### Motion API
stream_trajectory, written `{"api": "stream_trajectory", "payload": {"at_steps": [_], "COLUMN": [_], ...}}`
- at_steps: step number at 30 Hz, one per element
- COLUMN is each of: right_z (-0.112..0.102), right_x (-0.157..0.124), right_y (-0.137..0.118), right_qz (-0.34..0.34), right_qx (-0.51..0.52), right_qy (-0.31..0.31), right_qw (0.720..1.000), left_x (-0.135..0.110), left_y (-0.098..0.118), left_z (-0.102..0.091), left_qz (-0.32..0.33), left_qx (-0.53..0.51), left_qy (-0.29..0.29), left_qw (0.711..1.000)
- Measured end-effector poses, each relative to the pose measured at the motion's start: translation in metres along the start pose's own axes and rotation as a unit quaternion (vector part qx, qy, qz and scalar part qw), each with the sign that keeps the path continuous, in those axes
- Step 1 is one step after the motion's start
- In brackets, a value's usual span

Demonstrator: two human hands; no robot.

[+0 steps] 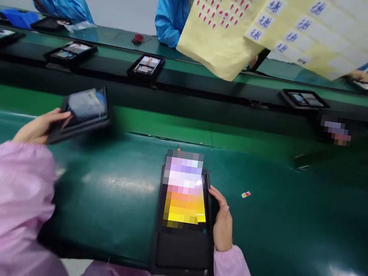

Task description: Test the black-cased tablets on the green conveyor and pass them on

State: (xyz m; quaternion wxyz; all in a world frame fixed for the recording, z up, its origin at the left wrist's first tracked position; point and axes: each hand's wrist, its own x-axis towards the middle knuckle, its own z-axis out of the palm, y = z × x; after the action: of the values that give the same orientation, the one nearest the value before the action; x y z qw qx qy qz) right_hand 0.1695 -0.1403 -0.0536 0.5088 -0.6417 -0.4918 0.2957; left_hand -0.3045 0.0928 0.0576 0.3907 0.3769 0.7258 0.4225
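Observation:
My left hand grips the near left edge of a black tray, tilted and held up off the bench. A flat device with a glossy, reflecting face lies in that tray. In front of me a second black tray rests at the bench's near edge. It carries a device with a lit, yellow and bright screen, partly blurred out. My right hand is closed on the right side of this tray, its fingers along the rim. The underside of both grips is hidden.
The green bench bears a small coloured sticker right of the tray. Beyond runs a dark conveyor line with several trays, such as one black tray. Yellow label sheets hang overhead. Workers in blue sleeves sit opposite.

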Motion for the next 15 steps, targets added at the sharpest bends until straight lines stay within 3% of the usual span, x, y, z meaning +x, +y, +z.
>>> {"api": "stream_trajectory", "payload": {"at_steps": [2,5,7,11,13,15], "right_z": [0.001,0.001,0.002,0.002,0.002,0.002], "right_x": [-0.001,-0.002,-0.003,-0.003,-0.004,-0.006], "right_y": [-0.001,0.001,0.001,-0.004,-0.009,-0.012], "right_qz": [-0.006,-0.024,-0.037,-0.063,-0.071,-0.079], "right_qx": [-0.003,-0.013,-0.029,-0.070,-0.091,-0.106], "right_qy": [0.003,0.002,0.002,0.007,0.005,0.008], "right_qw": [1.000,1.000,0.999,0.996,0.993,0.991], "left_x": [-0.049,-0.112,-0.135,-0.136,-0.130,-0.129], "left_y": [-0.035,-0.081,-0.104,-0.125,-0.127,-0.127], "left_z": [-0.026,-0.051,-0.059,-0.066,-0.064,-0.057], "left_qz": [-0.098,-0.098,-0.083,-0.046,0.015,0.083], "left_qx": [-0.017,0.057,0.112,0.226,0.332,0.442], "left_qy": [0.001,0.023,0.014,-0.048,-0.018,0.045], "left_qw": [0.995,0.993,0.990,0.972,0.943,0.892]}}
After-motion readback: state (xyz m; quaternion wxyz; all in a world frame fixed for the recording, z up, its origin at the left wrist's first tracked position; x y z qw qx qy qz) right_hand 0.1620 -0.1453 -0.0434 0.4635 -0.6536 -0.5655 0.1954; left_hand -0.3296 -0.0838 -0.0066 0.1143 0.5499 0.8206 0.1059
